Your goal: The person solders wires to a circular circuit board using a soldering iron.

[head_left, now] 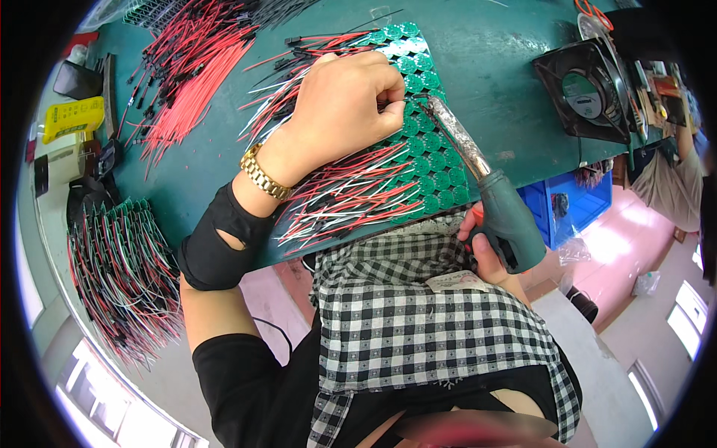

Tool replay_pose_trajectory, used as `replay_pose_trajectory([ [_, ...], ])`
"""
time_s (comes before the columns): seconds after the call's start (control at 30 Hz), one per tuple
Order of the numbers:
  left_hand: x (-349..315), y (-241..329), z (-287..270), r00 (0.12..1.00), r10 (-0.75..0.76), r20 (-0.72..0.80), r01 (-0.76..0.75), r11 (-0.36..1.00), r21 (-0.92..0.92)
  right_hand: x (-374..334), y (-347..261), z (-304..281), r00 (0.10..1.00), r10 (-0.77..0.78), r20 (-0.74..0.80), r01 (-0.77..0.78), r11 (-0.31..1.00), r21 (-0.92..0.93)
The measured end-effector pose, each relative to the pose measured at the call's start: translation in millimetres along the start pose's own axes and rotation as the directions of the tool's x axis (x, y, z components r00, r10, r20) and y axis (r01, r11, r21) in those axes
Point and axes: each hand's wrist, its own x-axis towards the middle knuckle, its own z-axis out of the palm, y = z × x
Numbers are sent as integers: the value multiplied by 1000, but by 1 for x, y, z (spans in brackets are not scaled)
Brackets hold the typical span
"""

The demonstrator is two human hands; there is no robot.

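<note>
My left hand (355,97), a gold watch on its wrist, is closed in a pinch above a panel of round green circuit boards (429,160). A thin dark wire seems to stick out from its fingertips, which hide most of it. My right hand (489,257) is wrapped round the dark green handle of a soldering gun (511,216). The gun's worn metal barrel slants up and left, and its tip is at the panel close to my left fingertips. Red, white and black wires (351,194) run leftward from the panel's boards, some passing under my left forearm.
A large bundle of red and black wires (190,89) lies at the back left. Wired boards (123,269) are stacked at the left edge. A black fan (586,93) stands at the back right, with a blue bin (575,205) below the table edge. A yellow package (73,119) sits far left.
</note>
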Motion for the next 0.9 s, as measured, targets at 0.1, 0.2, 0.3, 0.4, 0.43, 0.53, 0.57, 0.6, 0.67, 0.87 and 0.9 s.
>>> replay_pose_trajectory([
  [0.1,0,0,2,1000,0,2,0,1000,2,-1,4,-2,1000,-10,8,10,1000,-9],
  [0.2,-1,-4,5,1000,-12,1,12,1000,2,2,5,-1,1000,17,13,-16,1000,-4],
  [0.3,3,3,-2,1000,1,-6,-1,1000,25,1,1,-6,999,8,43,-6,999,-32],
  [0.4,3,0,-1,1000,-8,-4,8,999,31,5,1,-4,997,17,71,-14,999,-48],
  [0.43,3,-1,0,1000,-7,-6,7,999,34,6,0,-4,998,25,62,-23,999,-32],
  [0.53,3,0,1,1000,-13,-8,13,999,35,5,1,-5,997,34,62,-29,996,-85],
  [0.57,2,0,2,1000,-14,-10,14,999,36,4,3,-6,997,33,64,-27,996,-86],
  [0.6,2,0,3,1000,-14,-8,15,999,29,3,6,-6,998,-7,61,15,991,-134],
  [0.67,1,0,4,1000,-14,-11,14,1000,22,1,8,-4,997,-49,61,59,981,-186],
  [0.87,3,0,3,1000,-12,-6,13,999,39,-2,9,-1,998,-43,-54,40,998,-54],
  [0.9,4,0,3,1000,-9,-6,9,999,37,-3,9,0,995,-33,-91,32,999,-8],
])
